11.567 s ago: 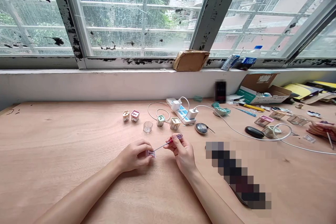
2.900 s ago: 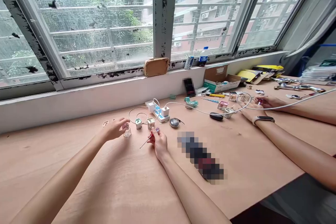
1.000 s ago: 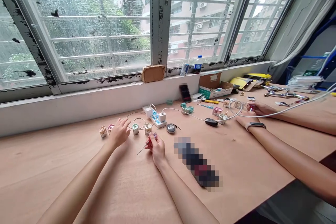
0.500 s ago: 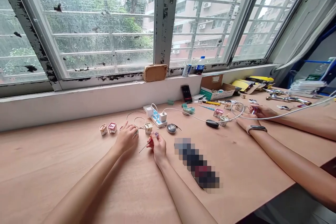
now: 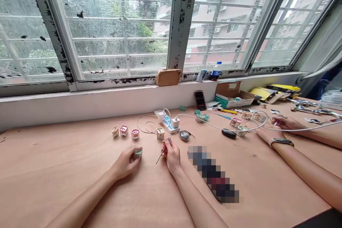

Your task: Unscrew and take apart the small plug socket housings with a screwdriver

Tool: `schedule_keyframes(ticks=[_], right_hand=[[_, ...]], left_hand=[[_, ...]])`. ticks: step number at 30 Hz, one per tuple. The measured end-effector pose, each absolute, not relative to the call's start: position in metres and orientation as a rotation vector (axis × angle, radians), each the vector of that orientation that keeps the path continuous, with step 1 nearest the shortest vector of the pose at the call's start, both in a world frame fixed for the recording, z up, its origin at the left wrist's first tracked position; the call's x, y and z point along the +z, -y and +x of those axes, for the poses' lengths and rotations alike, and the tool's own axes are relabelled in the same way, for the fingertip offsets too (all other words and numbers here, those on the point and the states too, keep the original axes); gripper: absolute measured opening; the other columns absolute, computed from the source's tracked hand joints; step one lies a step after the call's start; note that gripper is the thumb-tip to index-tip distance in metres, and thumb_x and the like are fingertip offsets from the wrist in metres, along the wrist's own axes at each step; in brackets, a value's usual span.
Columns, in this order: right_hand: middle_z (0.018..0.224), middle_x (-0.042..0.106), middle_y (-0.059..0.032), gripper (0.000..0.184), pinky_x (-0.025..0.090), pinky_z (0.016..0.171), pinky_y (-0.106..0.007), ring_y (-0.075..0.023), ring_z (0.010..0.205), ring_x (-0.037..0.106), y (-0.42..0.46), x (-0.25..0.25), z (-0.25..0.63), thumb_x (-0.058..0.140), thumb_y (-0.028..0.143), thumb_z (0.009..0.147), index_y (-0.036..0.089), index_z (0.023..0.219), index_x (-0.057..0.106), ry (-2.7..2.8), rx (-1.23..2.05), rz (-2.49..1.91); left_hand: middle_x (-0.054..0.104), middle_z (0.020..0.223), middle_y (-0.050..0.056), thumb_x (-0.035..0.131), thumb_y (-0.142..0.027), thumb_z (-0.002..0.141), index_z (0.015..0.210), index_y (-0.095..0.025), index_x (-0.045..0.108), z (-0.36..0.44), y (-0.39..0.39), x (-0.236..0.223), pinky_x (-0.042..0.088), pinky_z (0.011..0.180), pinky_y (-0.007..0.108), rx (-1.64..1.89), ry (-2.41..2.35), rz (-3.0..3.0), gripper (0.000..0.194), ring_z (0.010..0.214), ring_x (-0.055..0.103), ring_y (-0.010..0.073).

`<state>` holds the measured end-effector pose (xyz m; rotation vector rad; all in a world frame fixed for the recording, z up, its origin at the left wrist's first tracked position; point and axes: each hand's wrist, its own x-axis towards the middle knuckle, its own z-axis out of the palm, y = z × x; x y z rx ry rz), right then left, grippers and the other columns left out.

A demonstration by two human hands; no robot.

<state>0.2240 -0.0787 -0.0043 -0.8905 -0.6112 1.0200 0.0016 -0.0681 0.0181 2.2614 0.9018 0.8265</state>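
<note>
Currently, the person's left hand (image 5: 125, 163) is curled closed around a small clear plastic cube with a green top (image 5: 138, 154), while the right hand (image 5: 171, 155) pinches a slim screwdriver with a purple-and-red handle (image 5: 161, 156), its steel shaft angled down and left. Just beyond, 4 small square plastic cubes (image 5: 123, 130) stand in a loose row on the pale wooden table (image 5: 80, 192), near a white power strip with blue sockets (image 5: 166, 121).
</note>
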Motion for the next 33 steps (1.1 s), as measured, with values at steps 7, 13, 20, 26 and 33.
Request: schedule_keyframes(ticks=[7, 13, 20, 26, 33], right_hand=[[0.048, 0.042, 0.008, 0.049, 0.028, 0.034, -0.017, -0.0037, 0.035, 0.029, 0.092, 0.007, 0.231, 0.077, 0.057, 0.068, 0.015, 0.087, 0.061, 0.645, 1.213, -0.968], [0.047, 0.036, 0.0087, 0.05, 0.024, 0.034, -0.017, -0.0043, 0.037, 0.026, 0.097, 0.011, 0.238, 0.077, 0.056, 0.069, 0.014, 0.094, 0.065, 0.724, 1.273, -1.051], [0.048, 0.034, 0.0082, 0.05, 0.023, 0.035, -0.018, -0.0042, 0.038, 0.026, 0.099, 0.013, 0.239, 0.076, 0.057, 0.071, 0.014, 0.093, 0.066, 0.728, 1.26, -1.085], [0.049, 0.034, 0.0077, 0.048, 0.024, 0.035, -0.018, -0.0041, 0.039, 0.027, 0.1, 0.017, 0.237, 0.076, 0.056, 0.072, 0.014, 0.093, 0.066, 0.737, 1.258, -1.094], [0.05, 0.034, 0.0075, 0.048, 0.024, 0.036, -0.017, -0.0036, 0.04, 0.026, 0.099, 0.013, 0.239, 0.076, 0.056, 0.073, 0.014, 0.094, 0.066, 0.748, 1.258, -1.081]], left_hand=[[0.061, 0.125, 0.007, 0.059, -0.027, 0.087, 0.129, -0.024, 0.043, 0.006, 0.067, 0.002, 0.052, 0.096, 0.029, 0.816, -0.785, 2.02, 0.046, 0.111, 0.061, 0.0164], [0.066, 0.116, 0.006, 0.062, -0.025, 0.086, 0.124, -0.025, 0.056, 0.006, 0.066, 0.01, 0.051, 0.092, 0.034, 0.81, -0.899, 2.362, 0.038, 0.103, 0.062, 0.0205], [0.061, 0.125, 0.008, 0.053, -0.014, 0.088, 0.13, -0.026, 0.055, 0.008, 0.066, 0.013, 0.047, 0.095, 0.041, 0.788, -0.935, 2.758, 0.043, 0.108, 0.057, 0.0242], [0.066, 0.109, 0.008, 0.064, -0.02, 0.087, 0.124, -0.016, 0.052, 0.01, 0.061, 0.007, 0.052, 0.088, 0.037, 0.839, -0.969, 2.637, 0.039, 0.1, 0.061, 0.0221], [0.062, 0.112, 0.007, 0.065, -0.02, 0.086, 0.112, -0.022, 0.065, 0.004, 0.058, 0.007, 0.052, 0.086, 0.034, 1.012, -0.901, 2.689, 0.026, 0.1, 0.059, 0.0206]])
